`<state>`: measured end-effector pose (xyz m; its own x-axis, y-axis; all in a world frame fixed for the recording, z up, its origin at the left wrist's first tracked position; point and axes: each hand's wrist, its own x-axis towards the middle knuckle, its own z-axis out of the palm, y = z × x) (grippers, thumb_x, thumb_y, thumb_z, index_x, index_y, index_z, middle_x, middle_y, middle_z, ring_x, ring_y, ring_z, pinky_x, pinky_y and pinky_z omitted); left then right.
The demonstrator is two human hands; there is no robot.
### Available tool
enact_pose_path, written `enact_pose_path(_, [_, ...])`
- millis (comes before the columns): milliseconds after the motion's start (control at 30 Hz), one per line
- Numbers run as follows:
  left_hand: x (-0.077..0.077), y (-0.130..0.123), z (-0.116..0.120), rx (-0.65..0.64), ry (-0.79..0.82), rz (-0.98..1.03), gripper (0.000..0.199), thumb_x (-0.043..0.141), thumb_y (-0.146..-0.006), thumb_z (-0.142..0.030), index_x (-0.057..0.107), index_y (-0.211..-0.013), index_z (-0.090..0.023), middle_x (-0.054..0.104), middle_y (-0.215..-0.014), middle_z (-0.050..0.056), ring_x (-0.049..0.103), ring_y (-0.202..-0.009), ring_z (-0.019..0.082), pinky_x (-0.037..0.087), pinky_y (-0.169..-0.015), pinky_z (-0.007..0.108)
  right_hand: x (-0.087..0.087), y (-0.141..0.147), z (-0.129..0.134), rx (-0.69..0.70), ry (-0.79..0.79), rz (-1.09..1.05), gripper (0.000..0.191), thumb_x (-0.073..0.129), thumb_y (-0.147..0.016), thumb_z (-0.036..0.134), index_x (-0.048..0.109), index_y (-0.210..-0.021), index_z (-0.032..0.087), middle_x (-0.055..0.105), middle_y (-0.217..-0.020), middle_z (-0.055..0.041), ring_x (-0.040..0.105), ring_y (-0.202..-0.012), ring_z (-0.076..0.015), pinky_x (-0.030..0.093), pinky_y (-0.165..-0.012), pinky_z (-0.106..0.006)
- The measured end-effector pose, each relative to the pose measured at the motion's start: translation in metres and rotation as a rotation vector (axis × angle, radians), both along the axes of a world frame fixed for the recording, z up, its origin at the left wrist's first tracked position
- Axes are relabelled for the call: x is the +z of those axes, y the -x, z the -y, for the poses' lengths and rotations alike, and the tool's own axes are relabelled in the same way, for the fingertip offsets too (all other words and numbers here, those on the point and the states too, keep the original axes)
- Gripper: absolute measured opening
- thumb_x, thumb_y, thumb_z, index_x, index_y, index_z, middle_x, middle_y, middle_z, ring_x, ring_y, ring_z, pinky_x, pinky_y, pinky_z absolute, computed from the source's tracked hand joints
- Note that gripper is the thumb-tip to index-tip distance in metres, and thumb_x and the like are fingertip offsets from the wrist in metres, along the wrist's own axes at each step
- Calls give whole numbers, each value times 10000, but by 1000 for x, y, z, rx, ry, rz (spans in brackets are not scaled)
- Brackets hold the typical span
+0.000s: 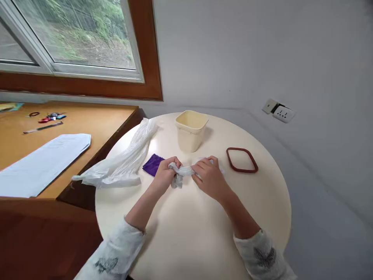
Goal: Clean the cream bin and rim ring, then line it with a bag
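Observation:
Between my two hands stretches a twisted white plastic bag (185, 171), bunched up above the round table. My left hand (166, 173) is closed round one end, with a crumpled tuft hanging below the fingers. Fingers of my right hand (208, 175) grip the other end, and part of the bag shows behind them. A folded purple cloth or bag (153, 164) lies just left of my left hand. Beyond my hands stands a cream plastic bin (190, 134), upright. To the right rests a brown-red rounded square ring (242, 160), flat on the table.
Another white plastic bag (124, 159) is spread along the left side of the round cream table (186, 241), overhanging its edge. A wooden desk (101, 116) adjoins at left, holding papers (46, 163) and small items. A wall socket (284, 113) is at right.

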<state>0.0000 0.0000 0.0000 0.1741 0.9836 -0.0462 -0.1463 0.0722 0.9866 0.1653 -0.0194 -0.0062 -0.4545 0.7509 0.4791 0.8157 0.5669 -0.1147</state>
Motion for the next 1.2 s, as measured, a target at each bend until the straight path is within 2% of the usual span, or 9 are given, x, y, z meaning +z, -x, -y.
enact_pose_path(367, [4, 8, -1, 30, -2, 107, 107, 450, -472, -56, 430, -526, -147, 494, -543, -40, 392, -453, 50, 262, -409, 154, -2, -6, -2, -86, -50, -44, 132, 469, -847, 202, 599, -861, 220, 642, -1033, -36, 517, -1041, -198, 190, -982, -427])
enact_pose_path(500, [4, 13, -2, -64, 11, 181, 129, 511, -512, -53, 494, -600, -147, 526, -608, -31, 441, -494, 64, 314, -441, 167, -3, -8, -5, -128, -73, -82, 166, 462, -858, 217, 614, -922, 226, 639, -1047, -52, 538, -1017, -194, 227, -969, -420])
enact_pose_path(633, [5, 18, -2, -202, 77, 390, 241, 559, -632, -186, 594, -870, -165, 583, -739, 12, 556, -629, 143, 424, -548, 235, -2, -14, -8, -173, -66, -176, 236, 426, -871, 207, 616, -1009, 220, 640, -1040, -63, 557, -989, -194, 320, -919, -386])
enact_pose_path(700, [5, 18, -3, -189, 124, 511, 306, 528, -698, -279, 596, -974, -166, 604, -852, 46, 584, -742, 186, 460, -634, 280, -1, -18, -9, -175, -69, -297, 268, 401, -876, 205, 610, -1043, 213, 632, -1052, -67, 549, -1008, -194, 359, -902, -367])
enact_pose_path(767, [1, 16, -4, -108, 171, 562, 322, 500, -747, -329, 601, -998, -155, 594, -947, 69, 579, -830, 194, 467, -695, 283, -1, -23, -9, -165, -61, -486, 289, 384, -873, 199, 608, -1055, 210, 623, -1062, -68, 543, -1018, -189, 389, -893, -351])
enact_pose_path(900, [-15, 7, -8, 12, 273, 437, 332, 558, -776, -354, 577, -1061, -185, 567, -914, 49, 564, -800, 142, 463, -698, 233, -4, -29, -12, -214, 33, -965, 310, 393, -834, 186, 611, -1054, 208, 634, -1036, -58, 567, -965, -180, 445, -828, -325])
enact_pose_path(1033, [-25, -5, -3, -74, 333, 389, 566, 625, -761, -362, 394, -1272, -284, 553, -1046, 53, 576, -892, 145, 465, -800, 264, -12, -26, -18, -277, 165, -1348, 306, 467, -796, 243, 618, -1058, 198, 648, -985, -56, 583, -895, -184, 460, -777, -333])
enact_pose_path(1133, [-22, -11, 6, -194, 368, 444, 726, 629, -768, -346, 211, -1362, -343, 474, -1247, 81, 575, -971, 170, 463, -870, 342, -19, -19, -22, -206, 289, -1605, 358, 541, -758, 329, 586, -1099, 229, 647, -955, -41, 598, -842, -189, 475, -744, -351])
enact_pose_path(1200, [-19, -14, 11, -240, 380, 466, 754, 630, -771, -319, 173, -1370, -362, 380, -1355, 84, 563, -1022, 189, 461, -896, 382, -24, -15, -21, -114, 408, -1713, 371, 538, -751, 416, 591, -1075, 244, 654, -901, -36, 608, -823, -204, 487, -733, -370])
